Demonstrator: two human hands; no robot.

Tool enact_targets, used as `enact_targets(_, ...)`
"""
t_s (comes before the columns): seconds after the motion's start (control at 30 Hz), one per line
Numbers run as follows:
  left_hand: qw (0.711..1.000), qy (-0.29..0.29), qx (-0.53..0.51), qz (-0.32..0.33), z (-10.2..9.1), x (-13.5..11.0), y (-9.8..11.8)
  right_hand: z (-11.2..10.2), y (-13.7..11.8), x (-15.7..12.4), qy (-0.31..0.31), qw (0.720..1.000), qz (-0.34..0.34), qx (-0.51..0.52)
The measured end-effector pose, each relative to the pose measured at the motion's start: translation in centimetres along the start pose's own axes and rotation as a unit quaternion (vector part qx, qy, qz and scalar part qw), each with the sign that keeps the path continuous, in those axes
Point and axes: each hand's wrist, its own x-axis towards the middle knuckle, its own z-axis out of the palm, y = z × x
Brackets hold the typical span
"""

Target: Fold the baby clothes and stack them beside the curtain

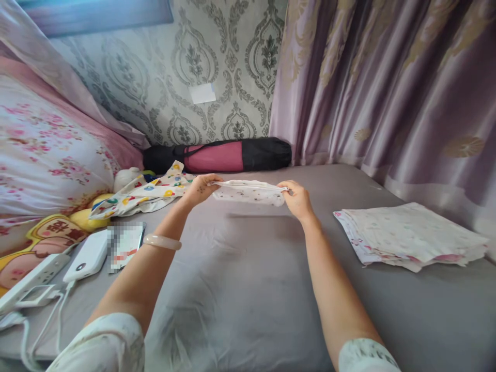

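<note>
A small white cloth with tiny coloured dots (250, 192) hangs stretched flat above the grey bed sheet (240, 289). My left hand (200, 188) pinches its left edge, fingers closed on the fabric. My right hand (297, 199) pinches its right edge the same way. Both arms reach forward from the bottom of the view, and a pale bangle (161, 241) sits on my left wrist.
A stack of folded printed cloths (411, 235) lies on the right. A colourful patterned garment (143, 194) lies at the left, by a floral pillow (46, 155). A white power bank (87, 257), cables and a phone lie lower left. A black and pink roll bag (220, 155) rests against the wall; curtains hang right.
</note>
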Motion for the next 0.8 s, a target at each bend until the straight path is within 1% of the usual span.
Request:
enact_targets(0.03,0.999,0.025,0.027,0.020,0.5,-0.5,-0.3,0.0,-0.1,-0.1,0.003,0.999,-0.029,-0.020)
enact_targets(0.07,0.998,0.030,0.044,0.036,1.2,-1.2,-0.6,0.0,0.0,-0.3,-0.015,0.998,-0.048,-0.044)
enact_targets(0.1,0.997,0.018,0.052,0.047,2.0,-2.1,-1.0,0.0,0.1,-0.5,-0.054,0.995,-0.052,-0.070)
enact_targets(0.13,0.997,-0.004,0.056,0.053,2.9,-3.1,-1.5,0.0,0.3,-0.8,-0.104,0.989,-0.045,-0.094)
enact_targets(0.2,0.993,-0.064,0.067,0.069,4.7,-5.3,-2.4,-0.1,0.7,-1.5,-0.218,0.968,-0.003,-0.126)
enact_targets(0.27,0.985,-0.118,0.080,0.093,5.9,-7.1,-3.2,-0.3,1.1,-2.0,-0.321,0.936,0.057,-0.134)
enact_targets(0.33,0.981,-0.147,0.088,0.093,6.5,-8.2,-3.6,-0.5,1.4,-2.2,-0.391,0.904,0.112,-0.130)
enact_targets(0.37,0.981,-0.155,0.092,0.078,6.5,-8.4,-3.6,-0.6,1.4,-2.1,-0.408,0.894,0.134,-0.129)
enact_targets(0.4,0.981,-0.157,0.098,0.054,6.4,-8.4,-3.4,-0.6,1.3,-2.0,-0.411,0.890,0.150,-0.130)
enact_targets(0.43,0.982,-0.154,0.107,0.024,6.2,-8.2,-3.2,-0.5,1.1,-1.8,-0.400,0.893,0.157,-0.135)
enact_targets(0.5,0.983,-0.132,0.123,-0.022,6.2,-7.4,-2.4,0.3,0.3,-1.4,-0.342,0.916,0.146,-0.152)
enact_targets(0.57,0.986,-0.097,0.133,-0.031,6.8,-6.2,-1.2,2.0,-0.8,-1.4,-0.258,0.944,0.104,-0.176)
enact_targets(0.63,0.987,-0.069,0.143,-0.014,8.1,-5.0,0.2,4.3,-2.1,-1.8,-0.195,0.957,0.053,-0.206)
enact_targets(0.67,0.986,-0.063,0.153,-0.005,8.9,-4.6,1.0,5.5,-2.6,-2.1,-0.184,0.956,0.034,-0.225)
enact_targets(0.7,0.984,-0.060,0.169,-0.005,9.8,-4.2,1.6,6.7,-3.1,-2.5,-0.189,0.952,0.015,-0.242)
enact_targets(0.8,0.972,-0.072,0.221,-0.024,12.3,-3.8,2.8,9.1,-3.6,-3.7,-0.229,0.935,-0.020,-0.270)
